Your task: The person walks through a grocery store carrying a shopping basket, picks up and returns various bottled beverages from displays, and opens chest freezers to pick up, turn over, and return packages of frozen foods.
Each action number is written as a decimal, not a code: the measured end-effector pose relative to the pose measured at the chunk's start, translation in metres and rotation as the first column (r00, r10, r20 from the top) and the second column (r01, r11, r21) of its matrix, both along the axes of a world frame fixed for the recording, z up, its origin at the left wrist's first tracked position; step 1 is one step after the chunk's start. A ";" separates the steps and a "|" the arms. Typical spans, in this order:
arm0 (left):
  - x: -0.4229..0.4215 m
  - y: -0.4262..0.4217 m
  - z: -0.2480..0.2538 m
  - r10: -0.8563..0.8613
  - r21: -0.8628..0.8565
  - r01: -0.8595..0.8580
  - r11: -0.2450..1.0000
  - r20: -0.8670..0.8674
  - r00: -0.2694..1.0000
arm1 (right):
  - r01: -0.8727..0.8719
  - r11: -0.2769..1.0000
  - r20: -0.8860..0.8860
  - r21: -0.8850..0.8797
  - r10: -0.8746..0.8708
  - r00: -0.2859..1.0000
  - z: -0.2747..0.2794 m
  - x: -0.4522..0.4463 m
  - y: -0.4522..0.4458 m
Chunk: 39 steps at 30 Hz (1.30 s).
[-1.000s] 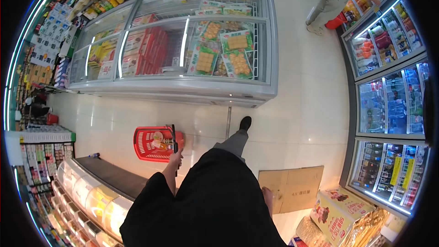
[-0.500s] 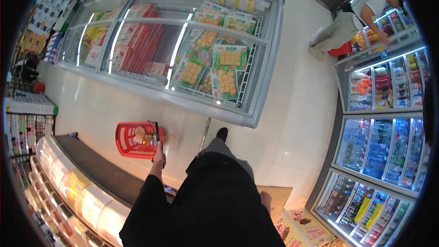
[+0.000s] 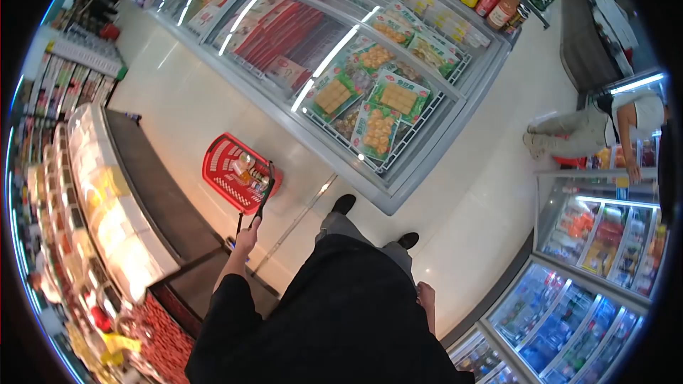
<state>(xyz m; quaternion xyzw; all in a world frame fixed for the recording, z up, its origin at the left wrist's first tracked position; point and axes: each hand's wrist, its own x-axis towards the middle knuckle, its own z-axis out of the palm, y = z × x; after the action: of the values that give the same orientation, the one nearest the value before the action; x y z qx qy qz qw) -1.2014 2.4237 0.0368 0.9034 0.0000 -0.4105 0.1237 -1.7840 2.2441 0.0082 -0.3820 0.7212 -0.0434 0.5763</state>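
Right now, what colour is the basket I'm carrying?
The basket is red, seen best in the head view.

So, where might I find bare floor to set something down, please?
Bare floor lies between the red basket and chest freezer, and more between that freezer and the glass-door coolers. The freezer's near end is crowded with food packs.

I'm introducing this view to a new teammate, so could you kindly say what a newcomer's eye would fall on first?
Probably the red basket, left of centre, its black handle held in the left hand. Next comes the big freezer across the upper middle, with green packs inside.
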 end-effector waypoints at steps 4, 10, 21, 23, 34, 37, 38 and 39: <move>-0.091 0.003 0.005 -0.036 0.032 0.036 0.999 -0.006 0.999 | 0.262 0.938 -0.017 0.225 -0.265 0.964 0.005 -0.046 -0.058; -0.236 -0.017 0.014 0.015 0.038 -0.013 0.999 -0.038 0.999 | 0.142 0.969 -0.016 0.202 -0.141 0.990 -0.009 -0.165 -0.092; -0.388 -0.066 0.029 0.182 0.070 -0.169 0.983 -0.429 0.885 | 0.107 0.957 0.043 0.268 -0.123 0.991 -0.036 -0.223 -0.164; -0.404 -0.067 0.005 0.205 0.019 -0.231 0.973 -0.531 0.822 | 0.051 0.959 0.065 0.279 -0.071 0.995 -0.033 -0.212 -0.195; -0.416 -0.148 0.002 0.372 0.118 -0.542 0.832 -0.844 0.387 | -0.087 0.979 0.038 0.185 0.081 0.996 -0.007 -0.172 -0.404; -0.437 -0.145 -0.006 0.392 0.105 -0.539 0.836 -0.801 0.453 | -0.132 0.974 0.034 0.183 0.128 0.991 -0.012 -0.168 -0.443; -0.448 -0.144 -0.005 0.398 0.108 -0.546 0.831 -0.802 0.446 | -0.175 0.962 0.026 0.210 0.174 0.984 -0.012 -0.162 -0.457; -0.455 -0.150 0.002 0.419 0.101 -0.527 0.844 -0.737 0.530 | -0.189 0.960 0.028 0.205 0.188 0.982 -0.012 -0.153 -0.472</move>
<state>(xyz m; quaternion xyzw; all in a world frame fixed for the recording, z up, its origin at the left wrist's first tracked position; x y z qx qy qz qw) -1.6569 2.2733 0.0392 0.6144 0.2674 -0.6876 0.2796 -1.9373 1.7720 -0.0035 -0.3869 0.6797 0.0850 0.6174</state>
